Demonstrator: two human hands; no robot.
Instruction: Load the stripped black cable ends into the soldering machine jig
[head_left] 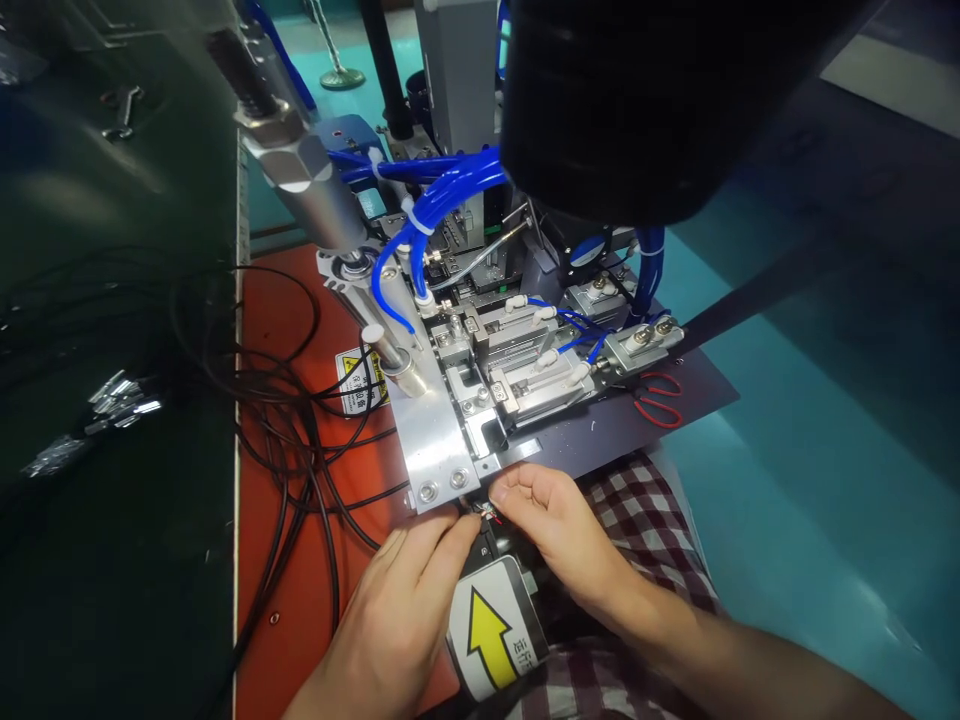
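Observation:
Thin red and white wires [489, 513] show between my two hands, just below the front edge of a metal plate [439, 450] on a machine. My left hand [409, 580] is closed, with thumb and fingertips pinched at the wires. From the other side my right hand [551, 515] is closed in a pinch near the wire ends. Its fingertips partly cover whatever it holds, which is too small to name. Beneath the hands sits a machine part with a yellow arrow label [491, 630].
Pneumatic cylinders [540, 375] and blue air hoses [457, 185] fill the machine behind my hands. Black cables [300, 430] lie tangled on the red surface [262, 610] at left. Red-handled scissors [660, 400] rest on the right. A large dark cylinder [630, 110] hangs overhead.

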